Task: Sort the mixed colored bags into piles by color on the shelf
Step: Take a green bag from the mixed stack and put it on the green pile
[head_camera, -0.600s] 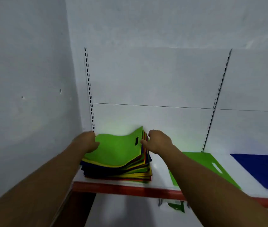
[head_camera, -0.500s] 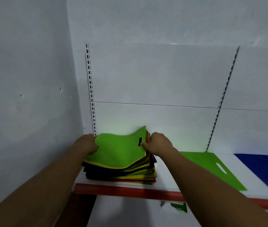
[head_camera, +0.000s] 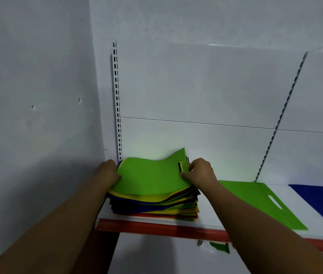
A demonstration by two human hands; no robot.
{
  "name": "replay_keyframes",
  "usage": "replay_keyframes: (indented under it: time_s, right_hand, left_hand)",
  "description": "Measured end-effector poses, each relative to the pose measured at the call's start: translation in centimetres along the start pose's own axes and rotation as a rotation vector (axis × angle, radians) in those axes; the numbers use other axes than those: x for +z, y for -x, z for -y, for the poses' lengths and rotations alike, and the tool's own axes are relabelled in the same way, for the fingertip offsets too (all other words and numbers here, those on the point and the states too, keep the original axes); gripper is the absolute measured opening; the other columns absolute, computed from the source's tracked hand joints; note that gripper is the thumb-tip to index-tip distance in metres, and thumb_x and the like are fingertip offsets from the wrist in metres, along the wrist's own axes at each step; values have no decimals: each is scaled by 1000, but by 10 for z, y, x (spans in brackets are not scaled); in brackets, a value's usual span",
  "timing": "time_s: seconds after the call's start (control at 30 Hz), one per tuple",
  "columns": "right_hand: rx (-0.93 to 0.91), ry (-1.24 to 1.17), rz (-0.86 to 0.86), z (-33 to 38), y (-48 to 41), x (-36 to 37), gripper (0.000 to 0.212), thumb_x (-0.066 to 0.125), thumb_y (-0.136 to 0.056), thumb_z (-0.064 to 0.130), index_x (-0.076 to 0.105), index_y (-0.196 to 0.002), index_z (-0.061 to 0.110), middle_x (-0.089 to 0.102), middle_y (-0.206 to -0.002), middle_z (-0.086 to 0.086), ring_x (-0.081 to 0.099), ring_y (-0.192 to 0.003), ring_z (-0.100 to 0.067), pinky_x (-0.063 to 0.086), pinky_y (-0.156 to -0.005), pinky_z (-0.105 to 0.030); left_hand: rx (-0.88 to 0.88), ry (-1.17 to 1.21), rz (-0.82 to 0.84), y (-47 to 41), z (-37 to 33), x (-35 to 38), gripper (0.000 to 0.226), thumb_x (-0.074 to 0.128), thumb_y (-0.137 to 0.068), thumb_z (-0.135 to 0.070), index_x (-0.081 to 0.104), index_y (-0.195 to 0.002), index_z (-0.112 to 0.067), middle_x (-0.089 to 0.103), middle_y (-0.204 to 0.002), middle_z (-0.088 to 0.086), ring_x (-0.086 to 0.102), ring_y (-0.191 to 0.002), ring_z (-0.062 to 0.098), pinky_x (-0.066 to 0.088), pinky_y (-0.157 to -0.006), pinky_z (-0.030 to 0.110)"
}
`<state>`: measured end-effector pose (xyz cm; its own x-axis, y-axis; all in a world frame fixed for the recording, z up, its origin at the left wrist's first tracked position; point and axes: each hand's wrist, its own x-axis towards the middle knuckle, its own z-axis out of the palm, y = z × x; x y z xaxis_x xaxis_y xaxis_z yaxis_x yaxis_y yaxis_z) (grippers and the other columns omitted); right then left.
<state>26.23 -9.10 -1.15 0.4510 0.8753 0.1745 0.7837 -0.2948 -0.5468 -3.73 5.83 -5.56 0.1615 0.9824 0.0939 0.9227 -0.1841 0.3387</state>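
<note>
The right hand [head_camera: 202,173] has pinched the handle end of the top lime-green flat fabric bag [head_camera: 152,175] and curled it higher off the mixed-colour stack of bags [head_camera: 156,202] at the left end of the white shelf [head_camera: 212,218]. The left hand [head_camera: 107,173] still grips its other edge. I'd say it goes next onto the single flat green bag [head_camera: 259,202] just to the right.

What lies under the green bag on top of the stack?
Under the top green bag is a stack of mixed bags: a yellow bag directly below, then blue, green, yellow and red edges. Only their front edges show; the rest is covered.
</note>
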Motion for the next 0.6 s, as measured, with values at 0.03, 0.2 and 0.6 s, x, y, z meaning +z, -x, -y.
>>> replay_keyframes:
  time_s: [0.03,0.2,0.6]
  right_hand:
    - [7,2,-5,-1,1,-2,28,79,-73,32,68,-78,6,65,-73,-7,61,-70,-25,37,-52,-26]
    - [3,-26,-30,-3,7,-3,27,72,-82,24,57,-62,14,52,-60,-1,55,-68,-26,32,-51,-27]
    - [-24,-146,-166,-16,7,-19,21,54,-97,20,68,-91,6,68,-84,-15,66,-69,-37,58,-70,-43]
  left_hand:
    - [3,9,-13,-1,1,1,31,78,-76,-36,70,-92,-11,67,-92,9,63,-87,26,52,-74,31]
    - [15,55,-117,12,-2,-4,16,69,-76,-31,66,-75,-15,61,-72,3,63,-75,26,54,-68,33]
    - [125,326,-362,9,-37,-29,6,52,-91,-12,56,-92,-7,63,-93,21,61,-87,37,47,-73,39]
